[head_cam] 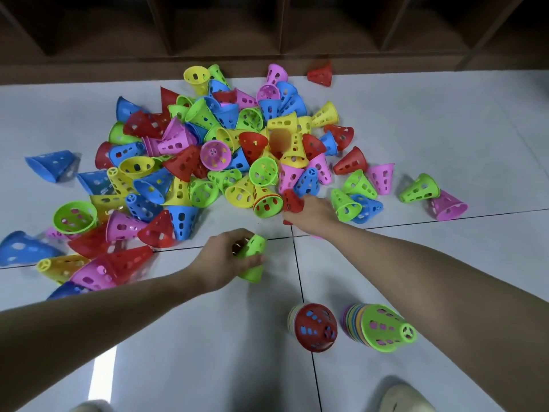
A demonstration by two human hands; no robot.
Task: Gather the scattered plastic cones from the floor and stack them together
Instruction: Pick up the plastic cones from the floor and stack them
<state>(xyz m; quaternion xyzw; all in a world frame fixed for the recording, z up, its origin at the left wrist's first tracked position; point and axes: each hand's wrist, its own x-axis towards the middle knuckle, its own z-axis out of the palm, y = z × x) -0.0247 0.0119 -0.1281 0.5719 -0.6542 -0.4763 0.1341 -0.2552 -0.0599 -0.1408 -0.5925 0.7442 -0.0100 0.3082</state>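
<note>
1. my left hand (221, 260) reaches forward, fingers curled around a green cone (252, 258) just above the floor (445, 144).
2. my right hand (310, 211) stretches toward 12 o'clock, pinching a red cone (292, 201) at the pile (208, 150) edge.
3. two stacks (383, 327) lie at 5 o'clock.

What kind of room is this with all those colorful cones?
Probably a playroom or classroom, though I can't be sure. A big pile of colorful plastic cones lies on a pale tiled floor, and empty wooden cubby shelves line the wall behind it.
</note>
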